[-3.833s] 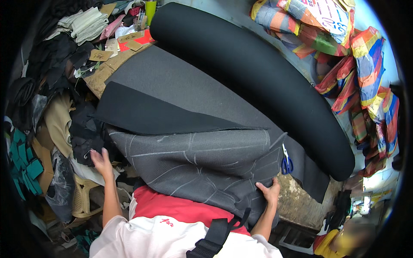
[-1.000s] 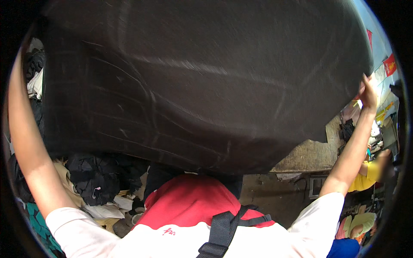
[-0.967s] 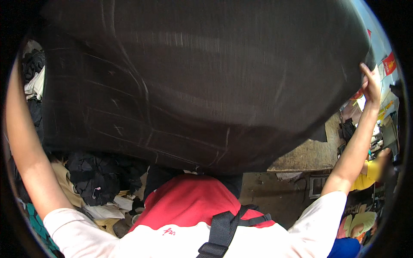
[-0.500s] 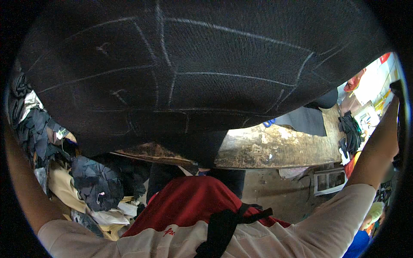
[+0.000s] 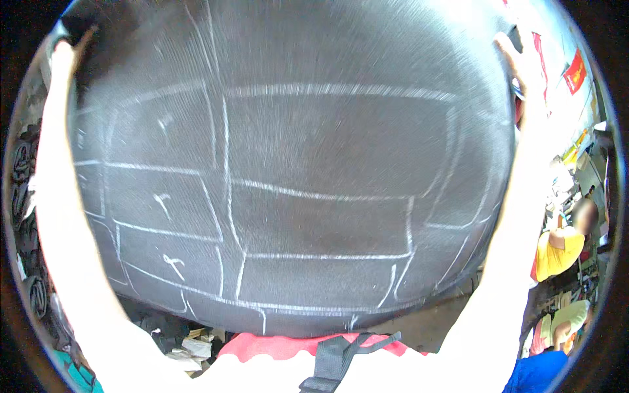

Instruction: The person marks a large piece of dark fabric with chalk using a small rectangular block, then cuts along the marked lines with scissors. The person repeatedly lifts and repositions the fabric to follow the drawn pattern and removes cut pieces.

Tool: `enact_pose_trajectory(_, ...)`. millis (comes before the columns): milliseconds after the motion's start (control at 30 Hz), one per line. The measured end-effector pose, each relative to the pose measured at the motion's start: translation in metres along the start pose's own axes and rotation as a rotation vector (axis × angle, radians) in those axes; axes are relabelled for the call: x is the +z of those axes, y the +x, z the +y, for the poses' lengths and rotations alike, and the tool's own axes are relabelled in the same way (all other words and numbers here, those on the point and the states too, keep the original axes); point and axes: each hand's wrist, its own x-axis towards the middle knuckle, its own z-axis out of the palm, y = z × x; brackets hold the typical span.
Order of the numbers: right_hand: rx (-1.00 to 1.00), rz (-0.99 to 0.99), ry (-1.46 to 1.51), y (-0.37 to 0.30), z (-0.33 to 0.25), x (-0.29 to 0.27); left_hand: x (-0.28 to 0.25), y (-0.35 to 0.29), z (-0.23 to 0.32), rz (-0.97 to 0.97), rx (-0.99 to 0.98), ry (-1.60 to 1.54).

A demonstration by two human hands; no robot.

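Observation:
A large sheet of black cloth (image 5: pixel 314 144) hangs spread in front of me and fills most of the view. White chalk lines on it outline several panel shapes, and a few small chalk marks sit inside the shapes on the left. My left hand (image 5: pixel 67 54) grips the cloth at its upper left edge; dark folds partly hide the fingers. At the upper right edge my right hand (image 5: pixel 515 57) holds the other side, its thumb showing against the cloth. Both arms are stretched up and out, and the sheet is pulled wide between them.
Dark cloth rolls and scraps (image 5: pixel 29 255) are piled along the left. Pale scraps (image 5: pixel 193 347) lie low, below the sheet. Over on the right sits a person in a yellow top (image 5: pixel 560 252); something blue (image 5: pixel 540 373) is in the lower right corner. The sheet hides the wooden table.
The black cloth has been raised and now hangs more upright, covering the table and the blue-handled item on it. Both hands have come into view at its upper edges. The picture is brighter.

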Motion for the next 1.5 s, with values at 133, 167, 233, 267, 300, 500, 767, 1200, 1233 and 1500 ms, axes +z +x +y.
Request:
enact_pose_trajectory(133, 0.015, -0.044, 0.23, -0.085, -0.015, 0.08, 0.105, -0.076, 0.023, -0.033, -0.009, 0.063)
enact_pose_trajectory(167, 0.016, -0.063, 0.21, -0.102, -0.017, 0.094, 0.124, -0.095, 0.026, -0.122, -0.023, -0.042)
enact_pose_trajectory(233, 0.054, -0.11, 0.183, -0.123, -0.035, 0.127, 0.147, -0.119, 0.022, -0.054, 0.022, 0.062)
enact_pose_trajectory(267, 0.078, -0.154, 0.09, -0.132, -0.038, 0.143, 0.161, -0.126, 0.024, -0.119, -0.008, 0.113)
enact_pose_trajectory(300, 0.168, -0.229, -0.006, -0.141, -0.046, 0.158, 0.172, -0.129, 0.023, -0.172, -0.05, 0.135)
enact_pose_trajectory(500, 0.268, 0.288, -0.233, -0.136, -0.053, 0.25, 0.25, -0.093, 0.052, 0.173, -0.23, 0.0)
enact_pose_trajectory(767, 0.337, -0.331, -0.036, -0.175, -0.077, 0.215, 0.232, -0.212, -0.005, -0.418, 0.057, -0.178)
enact_pose_trajectory(1200, -0.246, -1.107, 0.475, -0.402, -0.227, 0.163, -0.03, -0.492, 0.052, -0.848, -0.923, -1.164)
enact_pose_trajectory(1233, -0.262, -1.101, 0.455, -0.401, -0.233, 0.169, -0.022, -0.484, 0.059, -0.877, -1.124, -1.365)
enact_pose_trajectory(1500, -0.43, -1.322, 0.263, -0.398, -0.232, 0.174, 0.069, -0.461, 0.085, -1.03, -1.694, -1.644)
